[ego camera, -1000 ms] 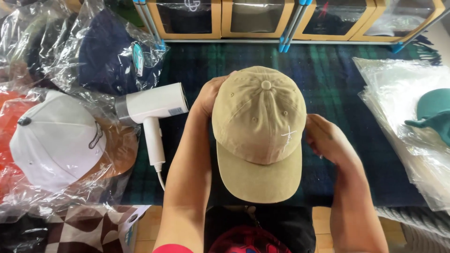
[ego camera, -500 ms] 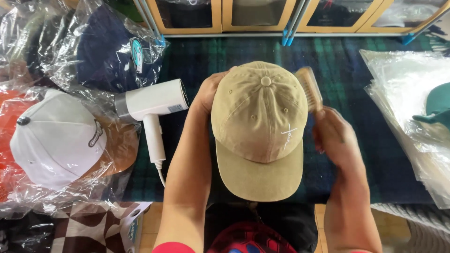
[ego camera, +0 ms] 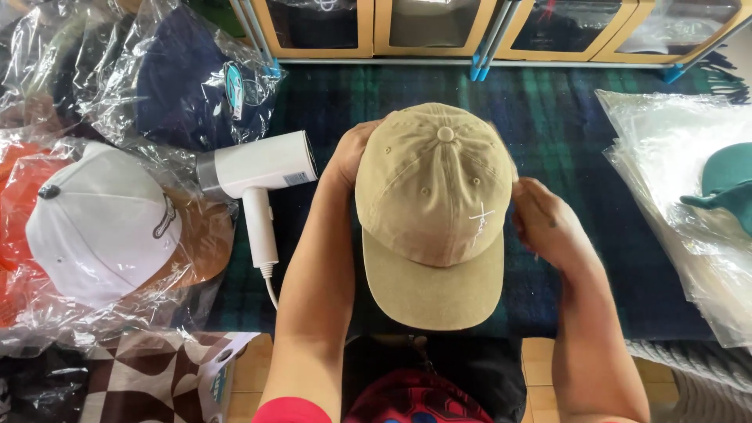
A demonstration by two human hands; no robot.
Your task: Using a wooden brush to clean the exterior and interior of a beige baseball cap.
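A tan baseball cap (ego camera: 435, 211) with a small white embroidered mark stands in the middle, brim toward me, over a dark plaid cloth (ego camera: 580, 117). My left hand (ego camera: 352, 153) grips the cap's back left side. My right hand (ego camera: 548, 223) is curled shut against the cap's right side. The wooden brush it holds is almost wholly hidden behind the crown and my fingers.
A white handheld steamer (ego camera: 254, 168) lies just left of my left arm. Bagged caps lie at the left: a white one (ego camera: 102, 223) and a navy one (ego camera: 180, 86). A stack of clear bags (ego camera: 674, 157) with a green cap (ego camera: 728, 184) sits right. Wood-framed boxes (ego camera: 427, 31) line the back.
My right hand swung the brush up beside the cap's right side half a second ago, then drew it back down against the cap. The left hand and cap stayed put.
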